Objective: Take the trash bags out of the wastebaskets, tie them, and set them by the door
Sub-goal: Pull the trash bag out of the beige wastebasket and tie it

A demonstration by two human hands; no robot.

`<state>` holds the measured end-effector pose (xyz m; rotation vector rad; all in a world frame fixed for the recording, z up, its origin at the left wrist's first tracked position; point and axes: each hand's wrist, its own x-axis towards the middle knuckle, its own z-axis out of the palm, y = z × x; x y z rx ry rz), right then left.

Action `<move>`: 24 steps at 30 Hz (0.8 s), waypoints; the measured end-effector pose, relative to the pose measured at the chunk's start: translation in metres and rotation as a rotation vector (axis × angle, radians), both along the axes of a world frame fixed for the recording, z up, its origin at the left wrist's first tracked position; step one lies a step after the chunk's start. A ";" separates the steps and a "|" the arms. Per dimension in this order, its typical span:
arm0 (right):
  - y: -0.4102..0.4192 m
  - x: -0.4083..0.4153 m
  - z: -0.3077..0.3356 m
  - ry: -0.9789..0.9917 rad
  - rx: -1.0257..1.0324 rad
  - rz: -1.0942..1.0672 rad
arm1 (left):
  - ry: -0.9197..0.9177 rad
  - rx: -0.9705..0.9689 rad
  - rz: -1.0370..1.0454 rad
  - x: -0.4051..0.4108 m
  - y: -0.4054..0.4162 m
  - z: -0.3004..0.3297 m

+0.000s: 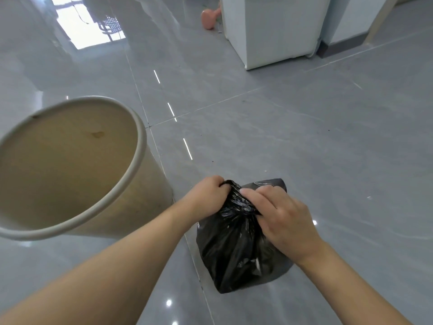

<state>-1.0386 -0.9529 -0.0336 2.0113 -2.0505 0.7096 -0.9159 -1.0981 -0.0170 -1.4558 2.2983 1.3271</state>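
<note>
Floor point(304, 127) of glossy grey tile spreads around us, crossed by thin grout lines and dotted with light reflections. We see a beige wastebasket point(140, 146) standing to the left, unlined and with nothing inside, its rim near our left forearm. A white cabinet point(269, 31) stands well apart at the top right, with a pink object point(210, 17) on the floor just beside its left edge; we cannot tell what that object is. A pale slanted leg point(379, 19) leans at the far right.

The black trash bag point(236, 249) sits on the floor just right of the wastebasket, its base straddling a grout line. Our left hand point(208, 193) grips the gathered neck from the left, fingers curled round the plastic. Our right hand point(281, 214) pinches the same bunched top from the right, its fingers pressed into the folds. Open tile lies to the right of the bag and ahead of it, up to the cabinet.
</note>
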 end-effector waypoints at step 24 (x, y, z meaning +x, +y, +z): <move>-0.016 -0.031 0.016 -1.920 0.832 -0.181 | 0.040 -0.604 -0.214 0.031 0.051 0.010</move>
